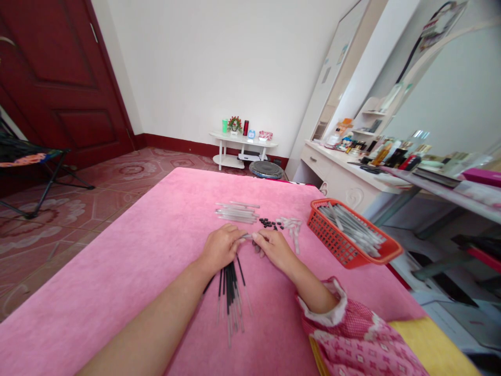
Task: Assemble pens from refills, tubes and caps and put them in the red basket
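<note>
My left hand (224,244) and my right hand (275,247) meet over the pink-covered table (129,261). Between their closed fingertips is a thin grey pen part (246,236), mostly hidden by the fingers. Just below my left hand, black-inked pen refills (231,292) lie fanned out on the cloth. Beyond both hands, clear pen barrels (237,213) rest in a flat row. To their right is a scatter of small black plugs (269,224), and beside these a heap of whitish translucent pen caps (291,225).
An orange-red plastic basket (332,243) full of grey pens (352,227) stands at the table's right side. Yellow cloth (430,344) lies near my right sleeve. Further off are a round stool (266,168), a white side table (242,139) and a cluttered dressing table (340,167).
</note>
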Demonstrator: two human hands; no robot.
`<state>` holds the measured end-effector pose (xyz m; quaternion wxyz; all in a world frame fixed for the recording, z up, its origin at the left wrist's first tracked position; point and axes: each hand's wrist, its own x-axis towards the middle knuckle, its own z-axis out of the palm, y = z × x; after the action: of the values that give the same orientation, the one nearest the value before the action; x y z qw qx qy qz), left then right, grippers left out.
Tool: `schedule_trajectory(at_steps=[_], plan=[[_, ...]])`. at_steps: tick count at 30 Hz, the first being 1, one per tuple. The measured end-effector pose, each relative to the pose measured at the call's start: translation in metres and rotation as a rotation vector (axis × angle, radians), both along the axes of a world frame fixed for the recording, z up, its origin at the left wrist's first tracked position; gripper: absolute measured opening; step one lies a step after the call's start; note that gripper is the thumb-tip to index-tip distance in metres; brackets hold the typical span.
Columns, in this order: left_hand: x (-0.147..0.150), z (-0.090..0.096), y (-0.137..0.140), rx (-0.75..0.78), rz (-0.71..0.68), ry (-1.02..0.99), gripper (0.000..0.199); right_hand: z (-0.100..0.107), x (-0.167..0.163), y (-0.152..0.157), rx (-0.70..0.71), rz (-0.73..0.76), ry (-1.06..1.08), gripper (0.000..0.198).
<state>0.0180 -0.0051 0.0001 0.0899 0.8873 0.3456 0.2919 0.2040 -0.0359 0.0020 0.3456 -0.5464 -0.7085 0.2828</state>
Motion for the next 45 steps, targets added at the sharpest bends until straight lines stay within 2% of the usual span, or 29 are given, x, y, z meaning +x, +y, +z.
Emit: schedule_trajectory(at_steps=[8,30,45], plan=[[-0.0003,0.0003,-0.0003,-0.006,0.027,-0.053,0.02,0.002,-0.0017,-0.0018,-0.028,-0.005,-0.008,0.046],[-0.0004,-0.0033,0.0047,-0.012,0.018,-0.157,0.022,-0.004,0.0007,-0.0008,0.037,0.007,-0.121,0.041],[0.0,-0.007,0.0082,-0.012,0.003,-0.189,0.022,-0.0011,-0.0004,-0.0028,0.063,-0.001,-0.203,0.026]])
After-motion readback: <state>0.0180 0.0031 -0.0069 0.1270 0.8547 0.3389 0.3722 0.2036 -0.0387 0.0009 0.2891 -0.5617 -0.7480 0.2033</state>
